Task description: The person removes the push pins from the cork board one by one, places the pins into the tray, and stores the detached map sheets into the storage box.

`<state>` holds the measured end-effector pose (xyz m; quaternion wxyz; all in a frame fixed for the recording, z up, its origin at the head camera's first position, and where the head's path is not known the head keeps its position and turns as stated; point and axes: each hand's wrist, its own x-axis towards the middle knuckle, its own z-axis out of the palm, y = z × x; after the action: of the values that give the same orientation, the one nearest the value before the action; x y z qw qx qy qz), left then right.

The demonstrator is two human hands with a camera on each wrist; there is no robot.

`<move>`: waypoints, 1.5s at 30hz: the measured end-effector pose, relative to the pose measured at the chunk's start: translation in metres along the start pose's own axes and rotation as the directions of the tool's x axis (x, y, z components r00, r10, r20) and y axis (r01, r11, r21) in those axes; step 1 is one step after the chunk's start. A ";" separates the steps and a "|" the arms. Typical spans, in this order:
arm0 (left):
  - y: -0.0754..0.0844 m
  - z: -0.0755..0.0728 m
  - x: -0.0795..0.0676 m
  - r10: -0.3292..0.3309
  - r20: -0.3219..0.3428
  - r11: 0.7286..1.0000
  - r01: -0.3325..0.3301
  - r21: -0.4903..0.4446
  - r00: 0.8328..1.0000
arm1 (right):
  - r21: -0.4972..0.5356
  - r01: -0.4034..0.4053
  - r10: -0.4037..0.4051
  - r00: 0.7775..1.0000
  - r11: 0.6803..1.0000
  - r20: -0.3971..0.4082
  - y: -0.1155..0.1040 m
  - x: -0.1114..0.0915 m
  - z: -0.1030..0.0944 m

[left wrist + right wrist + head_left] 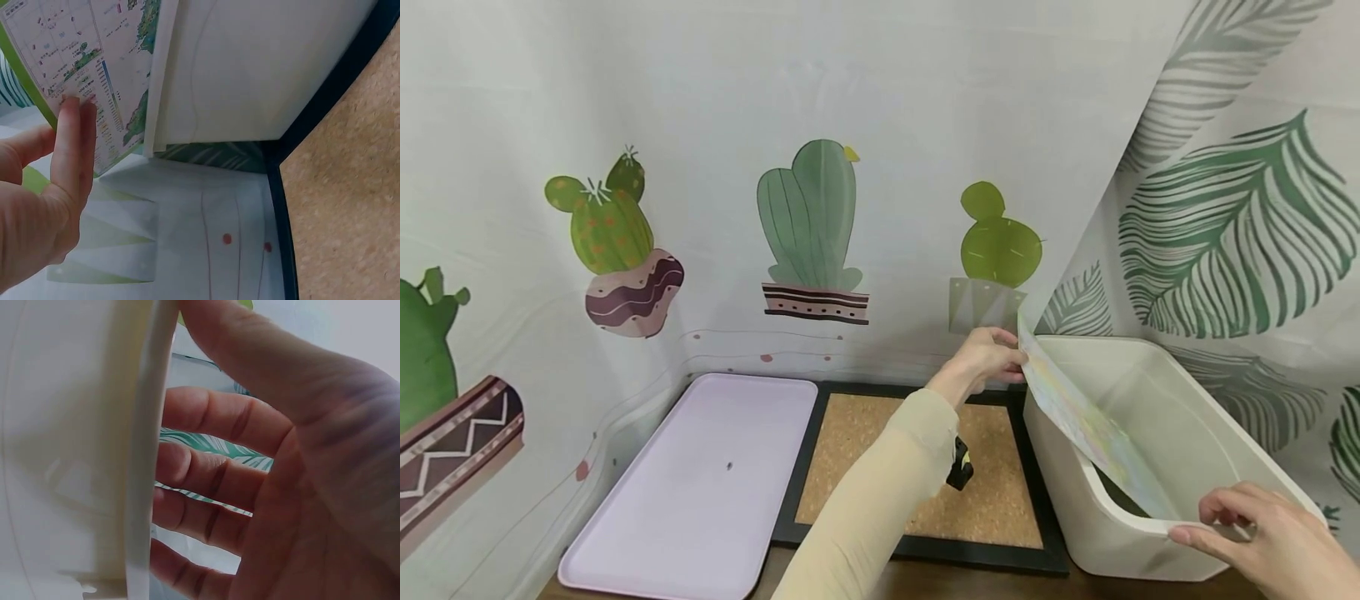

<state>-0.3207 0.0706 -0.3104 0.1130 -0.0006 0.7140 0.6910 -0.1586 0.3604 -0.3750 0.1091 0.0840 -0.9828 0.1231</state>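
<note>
My left hand [988, 358] pinches the upper edge of a map [1090, 417], a thin sheet with pale colours. In the left wrist view the fingers lie on the map's printed side [94, 75], near its green border. The map slants down into the cream plastic bin [1165, 546], its lower end inside by the near rim. My right hand [1273, 529] grips the bin's near rim, thumb at the outer side and fingers over the edge. In the right wrist view the fingers [212, 469] are curled at the rim [147, 456], their tips partly hidden.
A cork board [850, 450] with a black frame lies left of the bin, under my left arm. Further left is a pale lilac tray [700, 483]. A cactus-print curtain [902, 100] hangs behind, and brown tabletop [1097, 587] shows at the front.
</note>
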 end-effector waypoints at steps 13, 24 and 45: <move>-0.011 0.004 -0.001 -0.021 -0.011 1.000 0.021 -0.008 1.000 | -0.008 0.001 -0.001 1.000 1.000 0.004 -0.008 -0.001 -0.004; -0.017 0.002 -0.002 -0.026 0.029 0.999 0.027 -0.036 0.999 | -0.005 -0.005 0.005 1.000 1.000 -0.015 -0.011 -0.003 -0.004; -0.014 -0.008 -0.005 -0.008 0.205 0.988 0.040 -0.152 0.979 | -0.016 -0.021 0.021 1.000 1.000 0.007 -0.013 -0.003 -0.007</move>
<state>-0.3152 0.0617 -0.3237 0.1935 0.0528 0.6427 0.7394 -0.1516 0.3505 -0.3666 0.1048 0.0732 -0.9850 0.1160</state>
